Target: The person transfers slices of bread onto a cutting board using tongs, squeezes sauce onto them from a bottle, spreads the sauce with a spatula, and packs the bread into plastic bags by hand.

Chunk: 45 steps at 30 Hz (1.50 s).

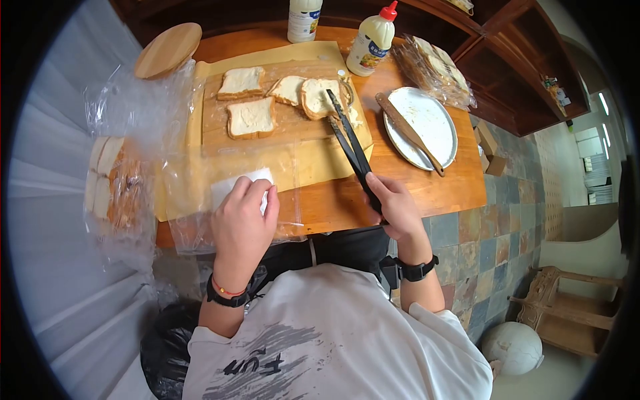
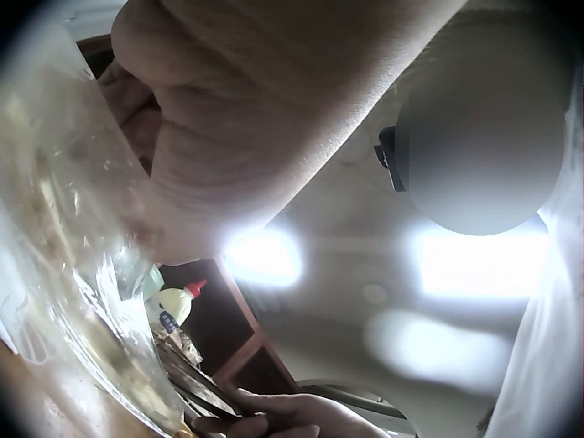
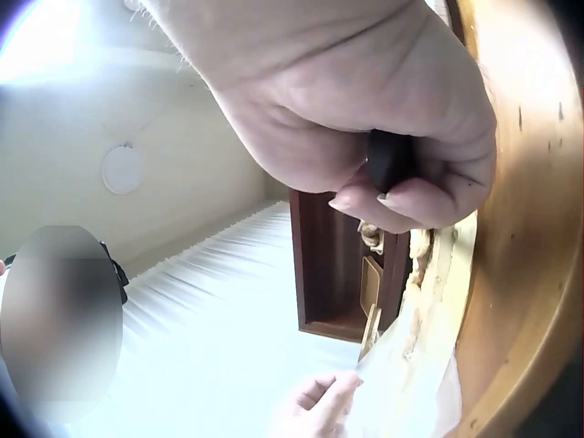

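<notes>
My right hand (image 1: 398, 208) grips black tongs (image 1: 365, 172) near their handle end. The tips are at a spread-covered bread slice (image 1: 313, 100) on the right of the wooden board (image 1: 283, 129); this slice overlaps another slice (image 1: 287, 89). Two more coated slices, a back one (image 1: 241, 81) and a front one (image 1: 251, 117), lie to the left. My left hand (image 1: 243, 217), fingers curled, pinches a clear plastic bag (image 1: 190, 223) at the table's front edge. A white piece (image 1: 260, 175) shows beside its fingers. In the right wrist view, the tongs' black handle (image 3: 390, 162) shows inside the fist.
A white plate (image 1: 437, 123) bears a wooden spatula (image 1: 407, 128) on the right. Behind stand a red-capped bottle (image 1: 371, 43) and another bottle (image 1: 304, 23). Bagged bread (image 1: 110, 177) lies left, another bagged pack (image 1: 433, 67) back right. A round wooden board (image 1: 168, 51) is at the back left.
</notes>
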Motion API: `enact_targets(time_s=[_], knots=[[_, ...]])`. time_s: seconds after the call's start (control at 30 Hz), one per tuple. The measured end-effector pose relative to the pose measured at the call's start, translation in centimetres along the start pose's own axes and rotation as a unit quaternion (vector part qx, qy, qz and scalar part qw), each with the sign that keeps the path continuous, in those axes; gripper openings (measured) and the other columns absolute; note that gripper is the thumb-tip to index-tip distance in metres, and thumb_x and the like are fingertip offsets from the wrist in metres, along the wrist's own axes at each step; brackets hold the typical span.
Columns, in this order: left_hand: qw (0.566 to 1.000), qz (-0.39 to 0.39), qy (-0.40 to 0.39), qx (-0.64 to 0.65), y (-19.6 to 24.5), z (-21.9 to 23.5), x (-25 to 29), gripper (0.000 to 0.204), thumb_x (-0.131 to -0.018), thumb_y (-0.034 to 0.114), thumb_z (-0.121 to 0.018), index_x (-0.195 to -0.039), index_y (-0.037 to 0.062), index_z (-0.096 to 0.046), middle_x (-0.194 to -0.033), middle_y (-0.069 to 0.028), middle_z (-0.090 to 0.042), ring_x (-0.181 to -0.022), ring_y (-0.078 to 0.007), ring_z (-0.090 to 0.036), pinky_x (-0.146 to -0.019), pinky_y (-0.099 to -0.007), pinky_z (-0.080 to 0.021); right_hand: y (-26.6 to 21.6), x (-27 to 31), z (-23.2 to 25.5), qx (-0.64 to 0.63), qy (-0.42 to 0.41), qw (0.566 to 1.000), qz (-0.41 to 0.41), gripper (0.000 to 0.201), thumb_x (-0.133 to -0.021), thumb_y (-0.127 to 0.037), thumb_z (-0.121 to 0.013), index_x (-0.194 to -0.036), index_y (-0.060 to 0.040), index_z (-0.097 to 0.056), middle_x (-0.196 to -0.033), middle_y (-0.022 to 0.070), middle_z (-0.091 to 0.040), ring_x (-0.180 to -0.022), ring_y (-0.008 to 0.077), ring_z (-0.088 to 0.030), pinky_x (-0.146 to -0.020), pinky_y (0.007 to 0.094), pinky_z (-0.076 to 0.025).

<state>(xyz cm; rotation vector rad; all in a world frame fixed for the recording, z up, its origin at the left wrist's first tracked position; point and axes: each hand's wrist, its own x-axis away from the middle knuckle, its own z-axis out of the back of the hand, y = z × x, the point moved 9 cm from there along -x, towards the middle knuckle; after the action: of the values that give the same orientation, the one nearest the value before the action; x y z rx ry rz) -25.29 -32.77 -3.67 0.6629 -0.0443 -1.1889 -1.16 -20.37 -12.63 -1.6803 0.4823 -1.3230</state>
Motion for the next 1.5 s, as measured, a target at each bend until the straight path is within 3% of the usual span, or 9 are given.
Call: enact_targets(time_s=[0.27,0.37,0.6,0.67,0.9,0.97,1.2,1.37,1.5], knots=[[1.0,0.006,0.006,-0.001,-0.1,0.6,-0.2,0.009,-0.094,0.018,-0.071,-0.091,0.0108,-0.068,-0.084,-0.0088,-0.061,-0.069,-0.0334,-0.066,-0.058,-0.0435,-0.052,-0.6,-0.8,-1.2,-0.084,-0.017,0.996,0.002,0.026,-0.107,-0.021,-0.057,-0.113,0.0006,-0.07,-0.098,0.0082,-0.077,-0.053,0.0106,-0.058,-0.049,0.0223,-0.043],[1.0,0.012,0.009,0.001,-0.3,0.7,-0.2,0.009,-0.094,0.018,-0.071,-0.091,0.0107,-0.068,-0.084,-0.0087,-0.061,-0.069,-0.0335,-0.066,-0.059,-0.0436,-0.052,-0.3,-1.1,-0.8,-0.075,-0.022,0.995,0.055,0.025,-0.105,-0.018,-0.058,-0.113,0.0017,-0.071,-0.095,0.0077,-0.076,-0.056,0.0107,-0.062,-0.05,0.0226,-0.044],[1.0,0.002,0.013,-0.01,-0.2,0.7,0.0,0.009,-0.094,0.019,-0.071,-0.09,0.0113,-0.068,-0.084,-0.0082,-0.062,-0.068,-0.0334,-0.066,-0.058,-0.0433,-0.051,-0.2,-2.0,0.5,-0.052,0.02,0.997,0.057,0.026,-0.105,-0.017,-0.057,-0.114,0.0026,-0.07,-0.091,0.0076,-0.076,-0.053,0.0113,-0.058,-0.049,0.0251,-0.045],[1.0,0.005,0.01,-0.012,0.0,0.7,0.0,0.009,-0.094,0.019,-0.071,-0.09,0.0114,-0.068,-0.083,-0.0081,-0.062,-0.067,-0.0332,-0.066,-0.057,-0.0433,-0.051,0.4,-2.6,0.5,-0.003,-0.006,1.0,-0.005,0.025,-0.106,-0.019,-0.056,-0.114,0.0023,-0.067,-0.088,0.0079,-0.074,-0.053,0.0125,-0.059,-0.049,0.0269,-0.046],[1.0,0.018,0.002,-0.005,0.2,0.6,0.0,0.009,-0.093,0.019,-0.071,-0.089,0.0115,-0.069,-0.083,-0.0077,-0.062,-0.066,-0.0325,-0.066,-0.057,-0.0426,-0.051,-1.1,-3.8,-0.9,-0.071,-0.126,0.988,-0.05,0.026,-0.106,-0.021,-0.057,-0.106,0.0026,-0.066,-0.084,0.0097,-0.07,-0.057,0.0153,-0.062,-0.05,0.0291,-0.048],[1.0,0.017,0.005,-0.006,0.2,0.6,0.1,0.009,-0.093,0.019,-0.071,-0.089,0.0115,-0.069,-0.083,-0.0077,-0.062,-0.067,-0.0325,-0.066,-0.057,-0.0425,-0.051,-1.0,-4.8,-0.3,-0.099,-0.058,0.993,-0.024,0.024,-0.105,-0.02,-0.06,-0.103,0.0023,-0.067,-0.084,0.009,-0.07,-0.058,0.0148,-0.06,-0.052,0.0292,-0.048],[1.0,0.018,0.022,-0.01,0.2,0.8,0.1,0.009,-0.093,0.019,-0.072,-0.089,0.011,-0.069,-0.083,-0.0077,-0.062,-0.067,-0.0321,-0.066,-0.057,-0.0416,-0.051,-2.6,-4.5,0.9,-0.039,-0.022,0.998,0.054,0.019,-0.102,-0.017,-0.063,-0.098,-0.0001,-0.07,-0.079,0.006,-0.069,-0.058,0.013,-0.059,-0.053,0.0271,-0.047],[1.0,0.017,0.024,-0.009,0.0,0.9,0.1,0.009,-0.093,0.018,-0.071,-0.09,0.0105,-0.069,-0.081,-0.0077,-0.061,-0.066,-0.0309,-0.065,-0.057,-0.0417,-0.05,-4.2,-1.8,1.8,-0.029,-0.083,0.992,0.093,0.018,-0.101,-0.015,-0.064,-0.098,0.0004,-0.072,-0.076,0.0052,-0.069,-0.056,0.0116,-0.057,-0.051,0.0247,-0.044],[0.999,0.014,0.032,-0.028,-0.3,0.9,0.0,0.007,-0.093,0.016,-0.071,-0.091,0.0099,-0.068,-0.081,-0.0078,-0.06,-0.066,-0.0306,-0.064,-0.059,-0.0417,-0.049,-3.1,0.8,3.0,-0.01,-0.142,0.987,0.07,0.018,-0.1,-0.012,-0.064,-0.101,0.0036,-0.072,-0.077,0.0071,-0.07,-0.054,0.0115,-0.057,-0.048,0.0244,-0.043]])
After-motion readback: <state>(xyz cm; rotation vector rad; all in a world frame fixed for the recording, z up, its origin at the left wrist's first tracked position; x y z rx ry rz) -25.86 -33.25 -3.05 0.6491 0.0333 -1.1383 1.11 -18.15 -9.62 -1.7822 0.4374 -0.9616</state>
